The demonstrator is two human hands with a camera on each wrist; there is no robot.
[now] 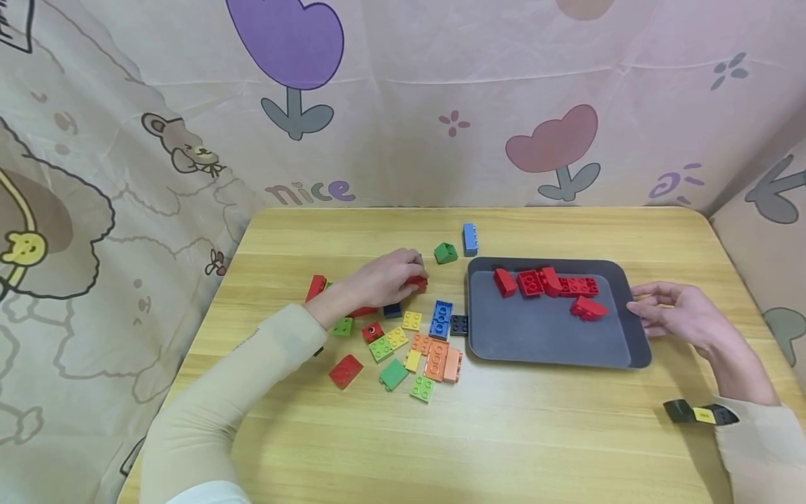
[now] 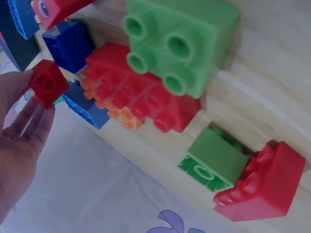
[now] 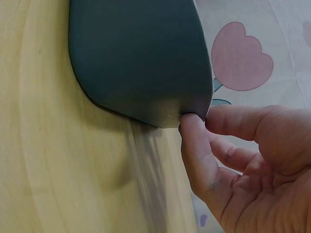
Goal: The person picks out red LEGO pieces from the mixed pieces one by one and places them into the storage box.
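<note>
Between the thumb and fingers of my left hand (image 1: 385, 278) is a small red toy brick (image 2: 49, 84), pinched above the left-hand pile. Around that hand lie a long red brick (image 2: 138, 90), a light green brick (image 2: 214, 46) and a dark blue brick (image 2: 70, 47). At the right side, my right hand (image 1: 683, 316) pinches the rim of a dark grey tray (image 1: 541, 343). The right wrist view shows thumb and finger on the tray's edge. Several red bricks (image 1: 530, 283) lie in the tray's far half.
Loose bricks lie left of the tray, among them a blue brick (image 1: 441, 319), an orange brick (image 1: 436, 360) and a red sloped brick (image 1: 345, 372). Behind them are a green brick (image 1: 446, 253) and an upright-looking blue brick (image 1: 470, 239). A patterned cloth (image 1: 403, 154) hangs behind the table (image 1: 504, 434).
</note>
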